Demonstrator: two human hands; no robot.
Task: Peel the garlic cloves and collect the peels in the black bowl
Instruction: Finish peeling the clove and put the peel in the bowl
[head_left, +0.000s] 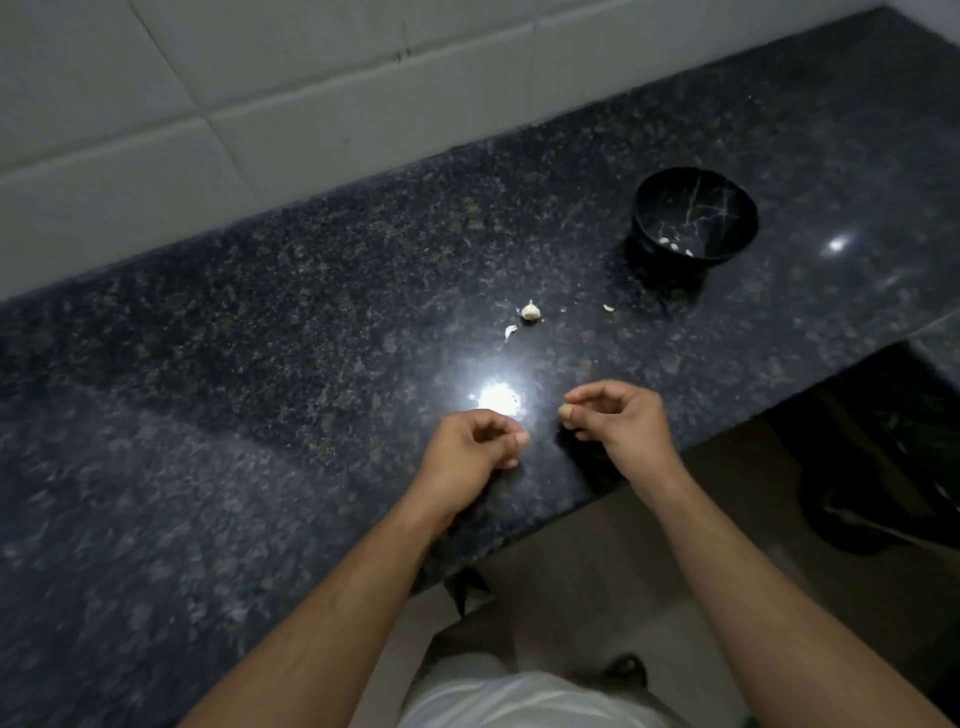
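Pinching a small garlic clove (565, 411) in your right hand (618, 421), left hand (480, 441) curled closed on something unclear, you leave cloves on the counter (260, 338) ahead of your fingers; beyond them, the black bowl (694, 218) holds few peels.

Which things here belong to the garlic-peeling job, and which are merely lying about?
Belong to the job:
black bowl
garlic piece on the counter
loose scraps
right hand, pinching something small
left hand

Lying about:
dark objects on the floor

Speckled dark granite counter (260, 364) below white wall tiles (156, 104).
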